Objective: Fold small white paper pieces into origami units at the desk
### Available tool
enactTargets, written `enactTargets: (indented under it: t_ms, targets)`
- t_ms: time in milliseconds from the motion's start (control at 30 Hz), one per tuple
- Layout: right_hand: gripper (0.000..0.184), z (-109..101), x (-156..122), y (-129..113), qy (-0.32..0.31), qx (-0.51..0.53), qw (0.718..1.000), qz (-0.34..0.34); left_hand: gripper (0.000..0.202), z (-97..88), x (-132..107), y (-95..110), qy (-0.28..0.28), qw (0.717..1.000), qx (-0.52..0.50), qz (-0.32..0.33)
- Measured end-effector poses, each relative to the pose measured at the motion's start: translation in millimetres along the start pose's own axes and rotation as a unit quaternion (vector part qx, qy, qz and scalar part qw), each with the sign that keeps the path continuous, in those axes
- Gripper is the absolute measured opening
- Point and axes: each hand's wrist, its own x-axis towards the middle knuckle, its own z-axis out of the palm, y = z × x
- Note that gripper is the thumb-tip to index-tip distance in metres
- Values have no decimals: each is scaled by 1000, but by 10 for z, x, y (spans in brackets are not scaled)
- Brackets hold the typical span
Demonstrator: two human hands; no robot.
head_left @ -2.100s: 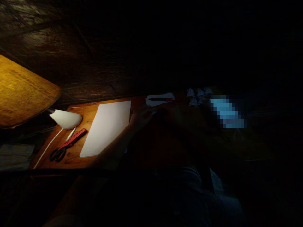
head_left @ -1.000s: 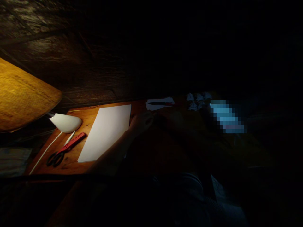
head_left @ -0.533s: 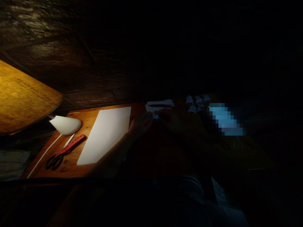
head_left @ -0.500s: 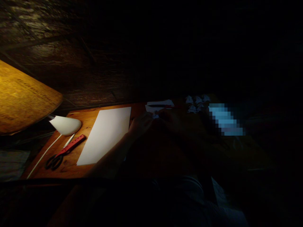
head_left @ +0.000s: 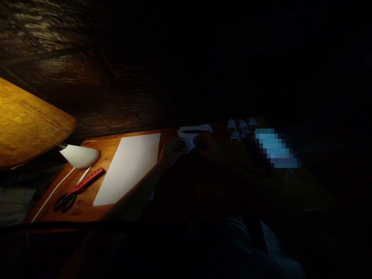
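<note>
The scene is very dark. My left hand [head_left: 172, 149] and my right hand [head_left: 207, 146] meet over a wooden table [head_left: 110, 145], fingers pinched on a small piece of white paper [head_left: 189, 144] between them. A large white sheet [head_left: 129, 166] lies flat just left of my left hand. Behind the hands rests another white paper scrap [head_left: 195, 130] with a dark stripe. Several small folded white paper pieces [head_left: 240, 128] sit to the right of that scrap.
A white lamp head [head_left: 80, 156] with a white cable lights the table's left end. Red-handled scissors [head_left: 77, 189] and a pen lie beside it. A woven yellow object [head_left: 29, 124] fills the far left. A glowing blue screen [head_left: 276, 149] lies at right.
The view has drifted slightly. My hands have drawn closer together, and the small white paper now shows between their fingers.
</note>
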Motion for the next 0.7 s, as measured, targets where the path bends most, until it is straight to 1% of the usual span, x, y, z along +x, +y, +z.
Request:
enactTargets:
  t_ms: [67, 133, 200, 300, 400, 467, 600, 700]
  targets:
    - [20, -6, -5, -39, -10, 15, 1000, 3, 44, 19, -2, 13, -20, 1000, -18, -9]
    - [17, -10, -13, -75, -10, 34, 999, 9, 49, 34, -10, 41, -24, 999, -40, -16]
    - [21, -3, -23, -96, -8, 44, 999, 13, 50, 49, -24, 80, -6, 998, -56, -32]
    - [29, 28, -33, -83, -24, 17, 999, 21, 42, 80, -60, 151, 21, 997, -52, -61]
    - [21, 50, -27, -44, -22, -2, 1000, 22, 35, 103, -106, 214, 22, 999, -14, -42]
    - [18, 39, -16, -30, -22, 11, 1000, 15, 34, 101, -130, 236, 7, 1000, 3, -25]
    - [15, -18, -5, -46, -29, -1, 999, 13, 36, 82, -140, 237, -15, 1000, -17, 10]
    - [7, -48, -13, -70, -49, -8, 999, 6, 33, 89, -128, 229, -30, 999, -16, 8]
